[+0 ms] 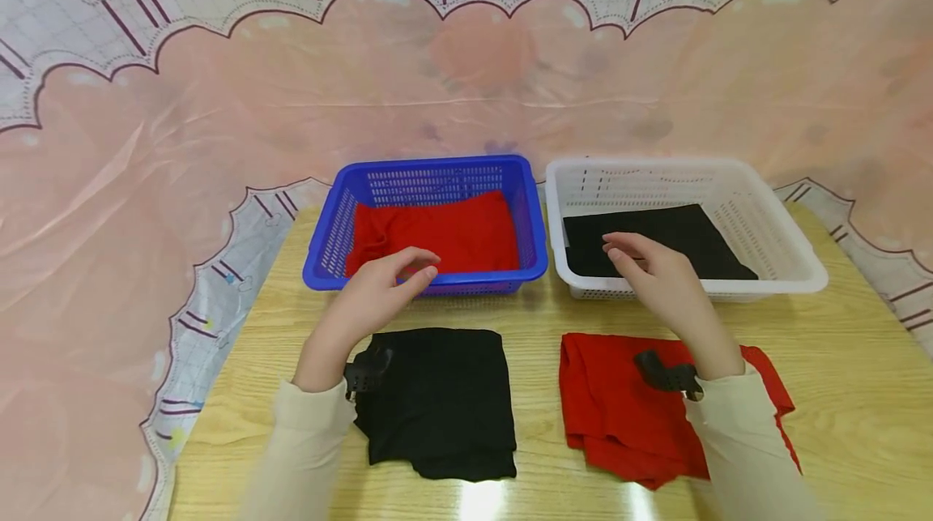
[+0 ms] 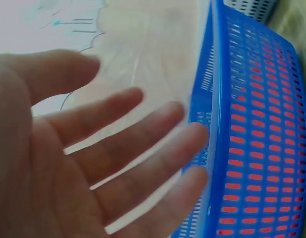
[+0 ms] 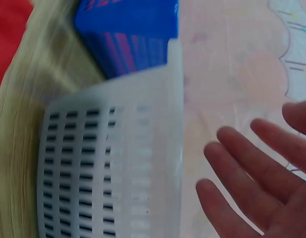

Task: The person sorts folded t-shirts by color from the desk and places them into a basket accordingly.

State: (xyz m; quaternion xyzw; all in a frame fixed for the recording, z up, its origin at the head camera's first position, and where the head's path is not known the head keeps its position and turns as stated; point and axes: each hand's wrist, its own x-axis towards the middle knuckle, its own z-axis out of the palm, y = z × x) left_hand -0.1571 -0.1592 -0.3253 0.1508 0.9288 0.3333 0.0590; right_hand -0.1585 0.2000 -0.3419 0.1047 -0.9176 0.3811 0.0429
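Note:
My left hand [image 1: 386, 282] hovers over the front rim of a blue basket [image 1: 535, 262], its fingers relaxed and nothing in them. Inside that basket lies a red cloth [image 1: 452, 233]. Over the front of a white basket [image 1: 790, 262] is my right hand [image 1: 656, 266], also holding nothing, fingers loosely extended. A black cloth [image 1: 700, 245] lies flat in the white basket. Both wrist views show spread fingers beside the basket walls. Below the left hand, a folded black cloth [image 1: 445, 399] rests on the table; a folded red cloth [image 1: 612, 399] lies under the right forearm.
The baskets stand side by side at the back of the wooden table [image 1: 233, 424]. Behind them hangs a pink patterned sheet [image 1: 291, 100], which also runs down the table's left side. A dark strap [image 1: 368, 371] circles the left wrist, and another strap [image 1: 666, 373] the right.

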